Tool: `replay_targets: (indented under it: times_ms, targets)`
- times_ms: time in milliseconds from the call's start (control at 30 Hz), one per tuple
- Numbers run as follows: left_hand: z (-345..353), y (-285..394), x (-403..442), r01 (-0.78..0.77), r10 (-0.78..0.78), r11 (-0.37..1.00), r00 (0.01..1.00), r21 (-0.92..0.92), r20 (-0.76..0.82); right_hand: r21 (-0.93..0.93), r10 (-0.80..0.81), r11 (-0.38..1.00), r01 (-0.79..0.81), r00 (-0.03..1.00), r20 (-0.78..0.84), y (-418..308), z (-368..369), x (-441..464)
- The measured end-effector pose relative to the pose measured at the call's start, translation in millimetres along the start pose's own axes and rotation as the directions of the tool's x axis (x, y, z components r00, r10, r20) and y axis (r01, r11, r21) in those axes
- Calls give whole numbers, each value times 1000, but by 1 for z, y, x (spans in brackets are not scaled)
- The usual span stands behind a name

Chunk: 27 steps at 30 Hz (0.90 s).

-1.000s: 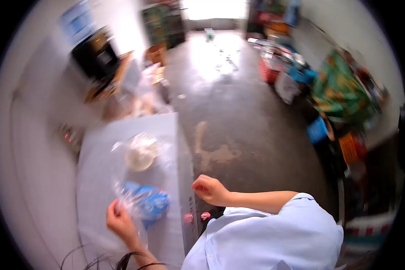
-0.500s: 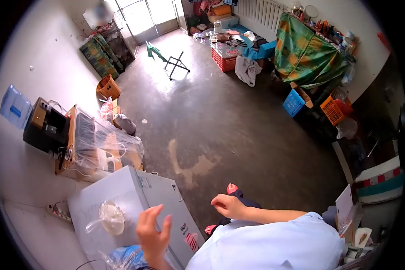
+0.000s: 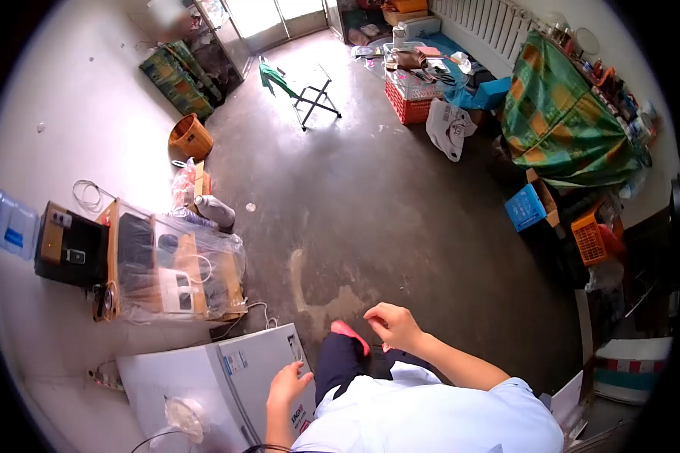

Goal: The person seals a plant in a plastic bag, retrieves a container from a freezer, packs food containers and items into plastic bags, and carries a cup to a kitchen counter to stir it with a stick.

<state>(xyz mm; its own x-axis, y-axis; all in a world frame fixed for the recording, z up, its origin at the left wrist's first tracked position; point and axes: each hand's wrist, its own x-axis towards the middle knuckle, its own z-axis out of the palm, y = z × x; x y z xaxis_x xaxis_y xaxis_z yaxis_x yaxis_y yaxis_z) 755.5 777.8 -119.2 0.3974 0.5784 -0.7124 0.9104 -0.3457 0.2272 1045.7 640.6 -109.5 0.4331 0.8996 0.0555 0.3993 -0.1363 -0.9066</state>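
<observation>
My left hand (image 3: 287, 383) is held over the front of the white refrigerator (image 3: 261, 362), its thumb and fingers apart and nothing in it. My right hand (image 3: 395, 326) hangs in the air before my body, above my dark trousers. Its fingers are loosely bent with a gap at the thumb, and no object shows in it. On the refrigerator's top lies a bundle wrapped in clear plastic (image 3: 185, 419), left of my left hand. One of my feet, in a pinkish-red shoe (image 3: 350, 336), is stepping forward on the floor.
A black water dispenser (image 3: 72, 245) and a plastic-covered cabinet (image 3: 181, 264) stand along the left wall. Ahead is a green folding chair (image 3: 298, 94). A red crate (image 3: 408, 106), a white bag (image 3: 449, 128), a blue box (image 3: 526, 205) and an orange basket (image 3: 587, 238) line the right.
My view has shifted, and the refrigerator sits lower in it. My left hand has moved from above the fridge top to its front. One foot has stepped forward.
</observation>
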Motion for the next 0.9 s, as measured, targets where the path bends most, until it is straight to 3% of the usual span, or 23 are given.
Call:
replay_targets:
  times_ms: [167, 233, 300, 333, 433, 500, 533, 600, 700, 767, 833, 900]
  targets:
    - [-56, 24, 95, 1, 8, 996, 995, -93, 98, -31, -105, 994, 106, 994, 28, 31, 19, 104]
    - [-73, 15, 157, -86, 94, 991, 992, -105, 79, -58, -89, 994, 91, 995, 37, 41, 19, 144]
    - [-130, 46, 199, -97, 93, 993, 994, 64, 63, -190, -148, 970, 153, 988, 41, 56, 15, 190]
    - [-156, 61, 218, -127, 122, 987, 991, 98, 54, -207, -183, 963, 171, 982, -44, 59, 10, 208]
    - [-228, 109, 276, -206, 210, 970, 977, 131, -20, -244, -22, 970, -4, 994, -102, 53, -20, 265]
    - [-278, 151, 300, -374, 383, 924, 907, 84, -174, -232, 23, 971, -63, 985, -170, 44, -42, 303]
    - [-293, 168, 317, -376, 387, 922, 909, 96, -154, -253, 55, 962, -101, 981, -186, 45, -50, 322]
    - [-316, 205, 352, -496, 470, 865, 854, -80, -221, -244, 97, 957, -155, 967, -234, 55, -59, 358]
    - [-333, 259, 402, -536, 523, 815, 844, -220, -119, -153, 127, 972, -179, 945, -300, 67, -71, 416]
    - [-345, 297, 432, -513, 553, 792, 833, -329, 31, -133, 128, 976, -173, 947, -296, 91, -78, 445]
    - [-364, 336, 463, -490, 559, 776, 826, -397, 74, -113, 95, 985, -129, 959, -266, 116, -87, 476]
    - [-387, 378, 498, -541, 573, 791, 819, -285, 33, -152, 94, 979, -138, 958, -270, 132, -113, 506]
